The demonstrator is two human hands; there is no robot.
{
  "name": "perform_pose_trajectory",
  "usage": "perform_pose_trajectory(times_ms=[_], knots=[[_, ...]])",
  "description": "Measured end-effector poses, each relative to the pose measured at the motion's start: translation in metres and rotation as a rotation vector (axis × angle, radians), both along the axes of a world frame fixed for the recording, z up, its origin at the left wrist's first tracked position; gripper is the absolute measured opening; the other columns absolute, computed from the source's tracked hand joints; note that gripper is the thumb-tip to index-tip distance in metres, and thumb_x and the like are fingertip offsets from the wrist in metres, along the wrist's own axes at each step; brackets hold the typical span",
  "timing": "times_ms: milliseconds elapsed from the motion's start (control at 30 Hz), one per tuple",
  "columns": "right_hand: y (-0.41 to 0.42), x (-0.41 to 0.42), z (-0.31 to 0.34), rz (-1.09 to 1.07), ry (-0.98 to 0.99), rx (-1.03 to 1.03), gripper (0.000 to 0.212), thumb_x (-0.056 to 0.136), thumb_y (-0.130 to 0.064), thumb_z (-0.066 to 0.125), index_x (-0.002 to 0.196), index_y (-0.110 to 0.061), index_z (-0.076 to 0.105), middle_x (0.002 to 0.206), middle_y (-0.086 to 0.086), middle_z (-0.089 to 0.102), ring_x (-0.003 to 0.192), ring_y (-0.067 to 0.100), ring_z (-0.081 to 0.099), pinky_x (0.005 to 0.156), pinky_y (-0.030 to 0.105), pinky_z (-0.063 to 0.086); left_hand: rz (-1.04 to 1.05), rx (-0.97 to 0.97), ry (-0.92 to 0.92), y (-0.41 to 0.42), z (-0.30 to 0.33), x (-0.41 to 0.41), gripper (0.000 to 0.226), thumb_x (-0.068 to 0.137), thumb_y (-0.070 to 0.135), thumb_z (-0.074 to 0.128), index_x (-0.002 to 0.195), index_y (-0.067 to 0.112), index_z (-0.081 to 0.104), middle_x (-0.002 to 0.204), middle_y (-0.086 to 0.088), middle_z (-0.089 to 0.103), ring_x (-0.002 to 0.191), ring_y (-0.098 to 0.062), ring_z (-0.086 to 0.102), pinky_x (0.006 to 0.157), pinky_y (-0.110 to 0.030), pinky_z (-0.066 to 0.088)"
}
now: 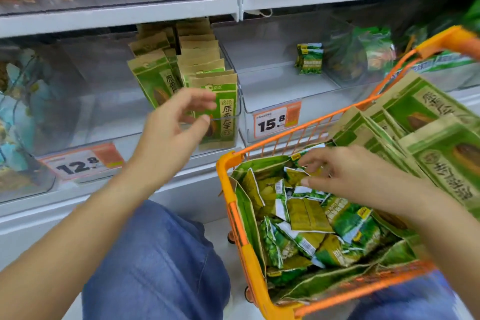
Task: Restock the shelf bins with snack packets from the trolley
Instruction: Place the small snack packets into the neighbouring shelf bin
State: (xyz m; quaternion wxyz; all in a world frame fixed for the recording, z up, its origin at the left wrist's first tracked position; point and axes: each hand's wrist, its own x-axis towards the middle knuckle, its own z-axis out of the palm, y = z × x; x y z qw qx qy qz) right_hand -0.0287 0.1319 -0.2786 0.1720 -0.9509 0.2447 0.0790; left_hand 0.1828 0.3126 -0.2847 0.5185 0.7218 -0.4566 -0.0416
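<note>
The orange trolley [235,205] stands right of the person's knee, below the shelf bins. Small green packets [306,218] lie heaped inside it, with tall kraft bags [420,122] stacked along its far right side. The right hand [345,174] reaches down into the heap, fingertips touching the top packets; whether it grips one I cannot tell. The left hand [172,122] hovers up-left of the trolley, fingers loosely spread and holding nothing, just before the bin [237,112] of upright bags [218,109]. Above the trolley, two packets [310,58] sit in a nearly bare bin [272,80] with a 15.8 tag [276,119].
</note>
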Motion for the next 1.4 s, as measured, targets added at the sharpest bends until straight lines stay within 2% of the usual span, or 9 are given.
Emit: perform_pose_trajectory(times_ms=[233,400,567,833,967,1067,1167,1267,1400], knots=[[-0.001,-0.048,-0.004,-0.127,-0.078,-0.237,0.032,0.085,-0.043,0.066,0.114,-0.031,0.062,0.106,-0.01,0.066,0.101,0.015,0.062,0.081,0.033,0.052,-0.435,0.341,-0.347,-0.017,-0.031,-0.056,0.027,0.085,0.017,0.053,0.102,0.028,0.072,0.103,0.015,0.067,0.105,-0.008,0.055,0.097,-0.035,0.043],[-0.007,-0.081,-0.008,-0.371,-0.493,-0.695,0.029,0.077,-0.028,0.075,0.101,-0.015,0.068,0.093,0.009,0.064,0.086,0.031,0.053,0.066,0.037,0.046,-0.484,0.354,-0.356,-0.042,-0.029,-0.081,0.029,0.092,0.034,0.045,0.107,0.031,0.07,0.105,0.017,0.066,0.109,-0.003,0.053,0.098,-0.034,0.043],[-0.013,-0.103,0.0,-0.519,-0.104,-0.493,0.049,0.077,-0.069,0.054,0.104,-0.028,0.057,0.096,-0.005,0.063,0.088,0.024,0.064,0.064,0.031,0.044,-0.504,0.366,-0.307,-0.062,-0.03,-0.097,0.029,0.092,0.04,0.043,0.109,0.037,0.066,0.105,0.019,0.064,0.107,0.0,0.051,0.095,-0.03,0.043],[-0.016,-0.111,-0.015,-0.297,-0.197,-0.457,0.065,0.074,-0.054,0.072,0.128,-0.023,0.056,0.116,0.004,0.055,0.107,0.027,0.052,0.084,0.037,0.043,-0.49,0.4,-0.26,-0.068,-0.027,-0.109,0.022,0.097,0.03,0.051,0.111,0.04,0.064,0.112,0.021,0.06,0.111,0.003,0.047,0.095,-0.025,0.039],[-0.02,-0.097,-0.023,-0.263,-0.203,-0.461,0.049,0.075,-0.047,0.074,0.111,-0.014,0.065,0.124,0.006,0.055,0.114,0.03,0.05,0.09,0.038,0.04,-0.494,0.409,-0.241,-0.064,-0.025,-0.111,0.022,0.097,0.031,0.051,0.111,0.041,0.064,0.114,0.022,0.059,0.112,0.005,0.049,0.096,-0.022,0.039],[-0.012,-0.085,-0.013,-0.423,-0.575,-0.229,0.025,0.077,-0.036,0.076,0.091,-0.022,0.062,0.098,-0.006,0.064,0.092,0.018,0.059,0.074,0.028,0.038,-0.469,0.317,0.015,-0.061,-0.019,-0.11,0.021,0.095,0.025,0.056,0.106,0.039,0.066,0.111,0.024,0.064,0.107,0.009,0.054,0.091,-0.012,0.042],[-0.007,-0.069,0.007,-0.6,-0.99,0.303,0.015,0.079,-0.025,0.076,0.084,-0.024,0.062,0.08,-0.01,0.07,0.078,0.01,0.066,0.074,0.03,0.049,-0.381,0.17,0.419,-0.062,-0.006,-0.103,0.023,0.093,0.016,0.059,0.11,0.03,0.064,0.111,0.015,0.067,0.102,0.005,0.06,0.085,-0.009,0.046],[0.0,-0.044,0.015,-0.601,-1.027,0.822,0.019,0.074,-0.026,0.072,0.087,-0.015,0.064,0.077,0.002,0.072,0.07,0.018,0.067,0.075,0.044,0.05,-0.293,0.172,0.556,-0.061,0.01,-0.095,0.02,0.093,0.026,0.056,0.113,0.028,0.062,0.111,0.009,0.068,0.1,-0.002,0.064,0.086,-0.02,0.052],[0.024,-0.003,0.011,-0.512,-0.953,0.963,0.028,0.068,-0.028,0.07,0.09,-0.011,0.065,0.074,0.003,0.072,0.063,0.016,0.067,0.061,0.031,0.054,-0.287,0.157,0.662,-0.045,0.023,-0.084,0.022,0.091,0.025,0.058,0.109,0.017,0.067,0.098,0.002,0.074,0.089,-0.009,0.069,0.079,-0.028,0.056]])
